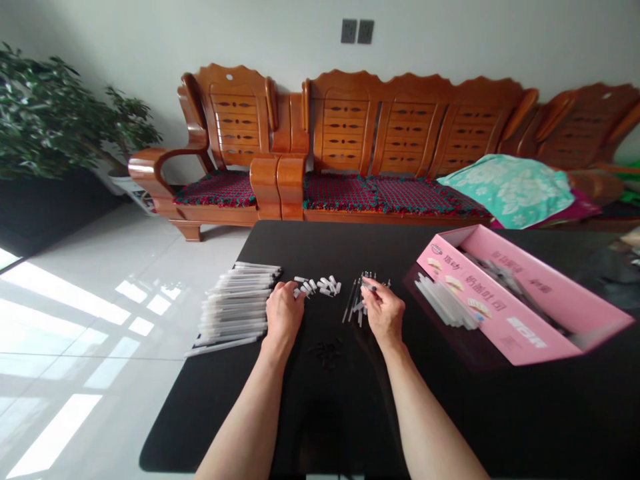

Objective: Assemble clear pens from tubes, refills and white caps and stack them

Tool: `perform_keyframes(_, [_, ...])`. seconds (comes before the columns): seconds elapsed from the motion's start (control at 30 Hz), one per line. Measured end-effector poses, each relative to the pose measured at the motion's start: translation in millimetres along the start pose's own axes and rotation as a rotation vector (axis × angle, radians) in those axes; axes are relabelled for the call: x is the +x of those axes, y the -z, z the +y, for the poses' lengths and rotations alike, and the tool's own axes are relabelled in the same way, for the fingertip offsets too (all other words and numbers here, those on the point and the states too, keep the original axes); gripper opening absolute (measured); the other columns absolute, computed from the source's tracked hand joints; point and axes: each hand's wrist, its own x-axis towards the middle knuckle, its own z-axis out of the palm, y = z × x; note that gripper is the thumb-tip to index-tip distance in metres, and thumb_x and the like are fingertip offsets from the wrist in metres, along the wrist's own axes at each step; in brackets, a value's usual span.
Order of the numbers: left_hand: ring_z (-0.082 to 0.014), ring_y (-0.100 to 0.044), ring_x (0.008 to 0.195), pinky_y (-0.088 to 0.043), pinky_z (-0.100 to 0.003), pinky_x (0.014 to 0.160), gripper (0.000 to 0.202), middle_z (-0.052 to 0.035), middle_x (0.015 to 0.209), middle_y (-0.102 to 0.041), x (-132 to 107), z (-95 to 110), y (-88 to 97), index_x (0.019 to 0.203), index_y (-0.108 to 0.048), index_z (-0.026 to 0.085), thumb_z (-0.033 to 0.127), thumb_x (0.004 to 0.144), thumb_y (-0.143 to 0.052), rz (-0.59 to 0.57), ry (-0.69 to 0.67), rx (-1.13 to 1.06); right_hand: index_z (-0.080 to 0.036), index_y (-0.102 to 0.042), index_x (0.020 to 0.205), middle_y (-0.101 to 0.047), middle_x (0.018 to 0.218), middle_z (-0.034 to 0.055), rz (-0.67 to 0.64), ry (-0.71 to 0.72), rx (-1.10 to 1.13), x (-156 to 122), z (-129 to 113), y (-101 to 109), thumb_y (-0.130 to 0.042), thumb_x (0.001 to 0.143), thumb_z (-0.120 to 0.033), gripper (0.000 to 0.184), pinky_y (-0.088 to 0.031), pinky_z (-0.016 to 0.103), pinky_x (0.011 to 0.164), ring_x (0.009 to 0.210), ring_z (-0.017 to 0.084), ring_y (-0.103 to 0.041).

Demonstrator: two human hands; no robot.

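Observation:
Curled fingers of my left hand (285,310) rest at the left end of a loose group of small white pen caps (327,287). Whether a cap is between these fingertips I cannot make out. Just left of that hand lies a row of whitish pen barrels (233,303). My right hand (386,310) pinches a small dark pen part (370,287) between thumb and forefinger. Under and beside it are thin dark pen refills (351,300) with metal tips, partly hidden by the fingers. Between my forearms is a scatter of small black pieces (326,351).
A pink cardboard box (500,300) stands on the black table (320,413) at the right, with greyish contents. A bundle of translucent white tubes (445,301) leans near its front side. Behind the table are wooden seats (345,127); a potted plant (65,120) is at far left.

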Motion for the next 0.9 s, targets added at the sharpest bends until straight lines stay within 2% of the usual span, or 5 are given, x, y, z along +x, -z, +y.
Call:
perform_keyframes(0.17, [-0.0253,-0.066,0.088,-0.045,-0.031,0.075,0.02,-0.0093,0.095,-0.069,0.2,-1.8,-3.8,0.099,-0.071,0.019,0.027,0.081,-0.067,-0.085,0.018,0.043,-0.019,-0.075,0.104,-0.075,0.085,0.0085,0.01,-0.111,0.12,0.1,-6.1,-1.2,-0.066,0.085,-0.037,0.028,-0.06,0.029,0.057,0.062,0.019,-0.07])
perform_keyframes(0.4, [-0.0186,-0.063,0.075,-0.044,-0.029,0.07,0.016,-0.0038,0.087,-0.066,-0.3,-0.9,-0.6,0.088,-0.075,0.023,0.022,0.073,-0.072,-0.062,-0.05,-0.14,-0.012,-0.072,0.094,-0.071,0.066,0.004,0.031,-0.386,0.589,5.6,-15.9,-1.7,-0.069,0.082,-0.037,0.028,-0.056,0.025,0.044,0.049,0.015,-0.066])
perform_keyframes(0.53, [-0.0147,-0.061,0.064,-0.047,-0.027,0.067,0.009,-0.0011,0.071,-0.064,0.7,1.0,-3.4,0.078,-0.073,0.019,0.024,0.07,-0.074,-0.167,0.044,-0.617,-0.013,-0.071,0.087,-0.071,0.063,0.0041,-0.013,-0.49,0.8,8.7,-20.7,1.3,-0.071,0.078,-0.032,0.021,-0.055,0.026,0.041,0.047,0.016,-0.066])
perform_keyframes(0.67, [-0.0116,-0.06,0.06,-0.051,-0.025,0.065,0.026,-0.0004,0.065,-0.064,-1.5,5.4,-11.1,0.077,-0.071,0.014,0.035,0.065,-0.081,-0.327,0.192,-1.198,-0.013,-0.07,0.084,-0.072,0.062,0.0046,-0.094,-0.528,0.897,9.4,-25.4,2.5,-0.071,0.075,-0.03,0.019,-0.056,0.027,0.041,0.046,0.017,-0.066])
perform_keyframes(0.9, [-0.0092,-0.062,0.066,-0.054,-0.022,0.07,0.032,-0.0024,0.076,-0.068,-8.5,14.8,-17.0,0.08,-0.072,0.011,0.032,0.06,-0.088,-0.421,0.246,-1.452,-0.013,-0.07,0.084,-0.073,0.063,0.0052,-0.15,-0.526,0.883,6.6,-28.1,-0.8,-0.072,0.076,-0.031,0.019,-0.057,0.027,0.042,0.047,0.017,-0.067])
